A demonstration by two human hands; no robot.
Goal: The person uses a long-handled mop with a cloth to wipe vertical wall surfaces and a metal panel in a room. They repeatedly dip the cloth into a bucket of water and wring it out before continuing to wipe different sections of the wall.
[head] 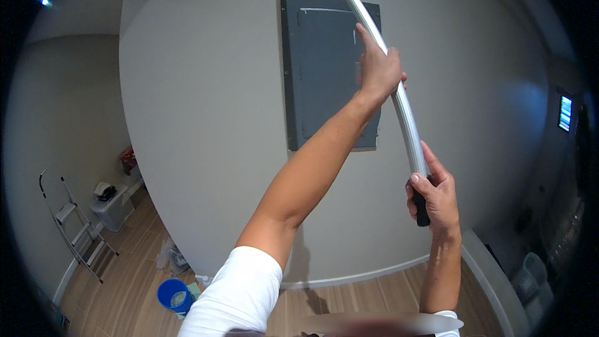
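A long ribbed metal pole (408, 124) rises in front of me and runs out past the top of the view, so its upper end is hidden. My left hand (381, 68) is wrapped around the shaft partway up, index finger stretched along it. Lower down, my right hand (435, 196) grips the black handle (422, 210) at the pole's bottom end, with the thumb lying against the metal. Behind the pole and my left hand, a dark grey electrical panel (327, 79) is set on the wall.
Beyond the pole stands a pale wall (210, 126). At lower left are a blue bucket (174, 294), clear plastic bags (173, 257), a folding stepladder (79, 229) and a plastic storage box (112, 208). A low ledge (486, 276) and a translucent basket (532, 274) are at right.
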